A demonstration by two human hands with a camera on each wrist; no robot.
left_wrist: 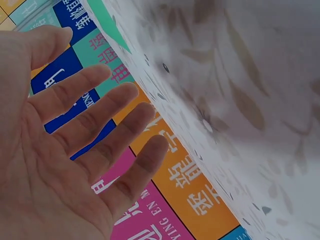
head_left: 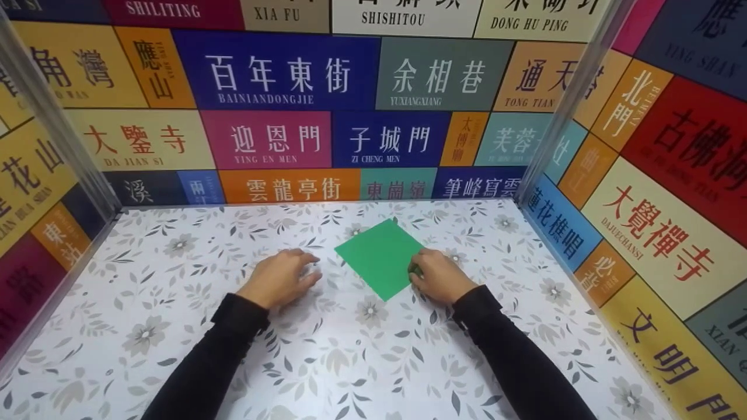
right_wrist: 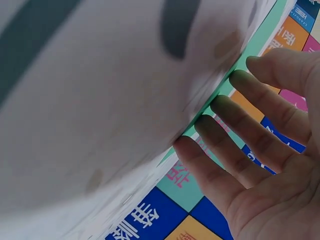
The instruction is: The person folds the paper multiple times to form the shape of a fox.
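Note:
A square of green paper (head_left: 379, 259) lies turned cornerwise on the flower-patterned tabletop, one corner toward the back wall. At its right side is my right hand (head_left: 440, 277), its fingertips right at the paper's edge. In the right wrist view the fingers (right_wrist: 240, 115) are spread and gently bent over a strip of the green paper (right_wrist: 272, 25), with the thumb apart from them. My left hand (head_left: 283, 279) hovers close over the table to the left of the paper, fingers loose and holding nothing. From the left wrist, its bare palm (left_wrist: 55, 145) shows, fingers spread.
The patterned tabletop (head_left: 327, 361) is bounded by a back wall (head_left: 280, 70), a left wall (head_left: 35, 169) and a right wall (head_left: 659, 216), all covered in coloured panels with lettering. Clear strips (head_left: 548, 116) run along the corners between walls.

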